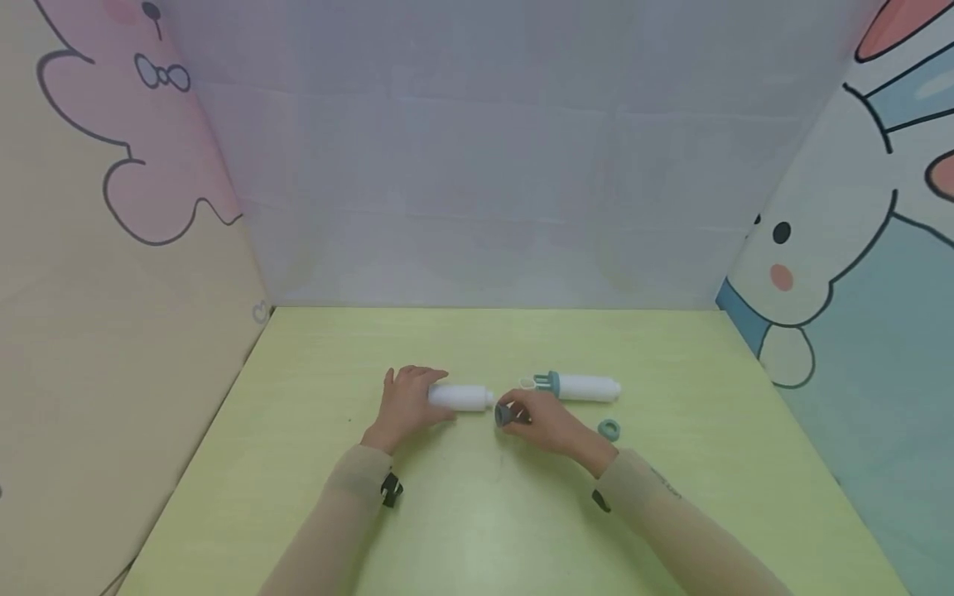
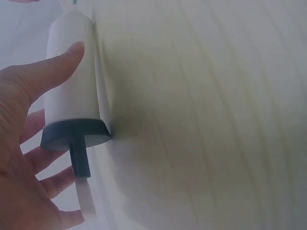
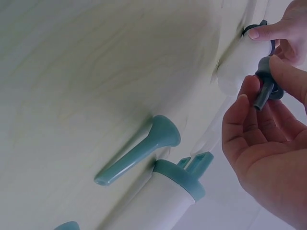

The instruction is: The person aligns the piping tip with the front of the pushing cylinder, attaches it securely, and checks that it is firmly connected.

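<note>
My left hand holds a white plastic syringe that lies on its side on the table. In the left wrist view my thumb rests along its barrel, and a dark green collar with a stem and pale pull shows at the near end. Just off the syringe's narrow tip, my right hand pinches a small dark green funnel-shaped nozzle between thumb and fingers. Part of the nozzle is hidden by the fingers. Nozzle and syringe look apart.
Beyond my right hand lies a second white syringe with a teal collar. A teal flared nozzle lies beside it, and a teal ring is on the table to the right. Printed walls enclose the table's sides.
</note>
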The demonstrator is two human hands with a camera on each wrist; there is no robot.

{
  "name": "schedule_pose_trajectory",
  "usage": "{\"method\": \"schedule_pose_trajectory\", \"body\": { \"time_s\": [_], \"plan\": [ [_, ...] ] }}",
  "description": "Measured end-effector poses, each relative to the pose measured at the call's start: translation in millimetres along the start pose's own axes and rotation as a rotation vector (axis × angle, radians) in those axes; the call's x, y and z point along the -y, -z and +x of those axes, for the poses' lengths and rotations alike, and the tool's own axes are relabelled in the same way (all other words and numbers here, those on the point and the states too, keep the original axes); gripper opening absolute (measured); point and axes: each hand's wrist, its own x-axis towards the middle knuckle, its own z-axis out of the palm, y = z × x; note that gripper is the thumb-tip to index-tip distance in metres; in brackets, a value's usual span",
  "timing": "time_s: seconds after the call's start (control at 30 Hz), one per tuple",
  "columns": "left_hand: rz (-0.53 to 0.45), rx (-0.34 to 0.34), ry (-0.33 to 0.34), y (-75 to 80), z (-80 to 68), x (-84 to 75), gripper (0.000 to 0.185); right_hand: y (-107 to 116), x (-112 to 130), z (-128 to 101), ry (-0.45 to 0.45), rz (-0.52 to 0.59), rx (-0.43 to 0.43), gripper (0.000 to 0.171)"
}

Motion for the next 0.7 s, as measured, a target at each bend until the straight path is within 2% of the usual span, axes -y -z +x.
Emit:
{"method": "schedule_pose_trajectory", "body": {
  "time_s": [0.1,0.23,0.43,0.7],
  "plan": [
    [0.002,-0.003,-0.009,-4.1,1.4,1.2,0.059,0.7,-0.2,-2.2,-0.01,0.006,-0.004,0.03],
    [-0.054,-0.009,-0.017,-8.5,1.3,1.6,0.05,2.5,-0.6,-3.8,-0.017,0.021,-0.007,0.028],
    [-0.066,-0.03,-0.023,-12.1,-0.8,2.6,0.046,4.5,0.5,-3.2,-0.047,0.004,-0.011,0.029],
    [-0.089,-0.028,-0.023,-2.8,-8.5,-3.3,0.043,6.1,-2.0,-2.9,-0.028,-0.021,-0.026,0.031]
  ]
}}
